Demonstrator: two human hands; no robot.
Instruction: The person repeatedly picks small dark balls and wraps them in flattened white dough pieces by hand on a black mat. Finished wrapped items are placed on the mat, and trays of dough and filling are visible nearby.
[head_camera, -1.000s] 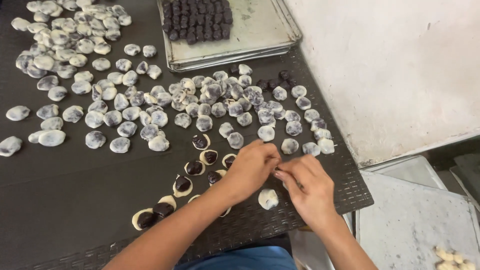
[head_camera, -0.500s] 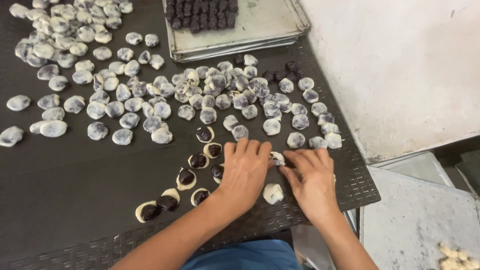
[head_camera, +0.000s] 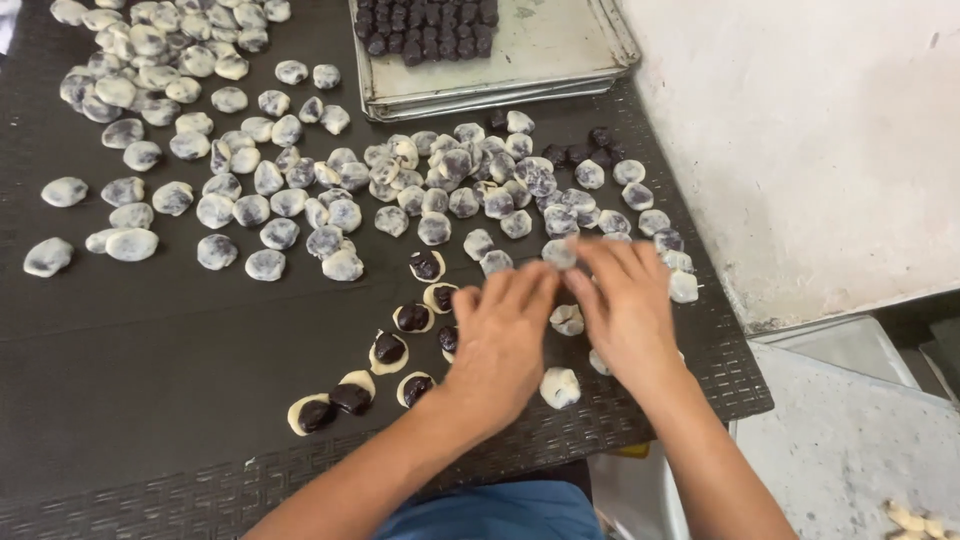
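- Down on the dark mat (head_camera: 150, 340), both hands work side by side near its right edge, palms down, fingers spread and blurred with motion.
- Left hand (head_camera: 500, 335) lies flat, fingers pointing away; its tips sit beside a small pale dough ball (head_camera: 567, 319). I cannot tell whether it grips anything.
- Right hand (head_camera: 625, 305) lies open just right of that ball, its fingertips reaching up to a sealed piece (head_camera: 559, 252) at the edge of the pile; whether it pinches the piece is unclear from the blur.
- Another closed dough ball (head_camera: 559, 387) rests on the mat just below, between the two wrists.
- Left of the left hand runs a slanting line of open dough rounds with dark filling (head_camera: 389, 349), lying flat and unsealed.
- Farther up, a wide scatter of finished dumplings (head_camera: 300, 190) covers the mat.
- At the top stands a metal tray (head_camera: 560, 50) holding rows of dark filling balls (head_camera: 425, 22).
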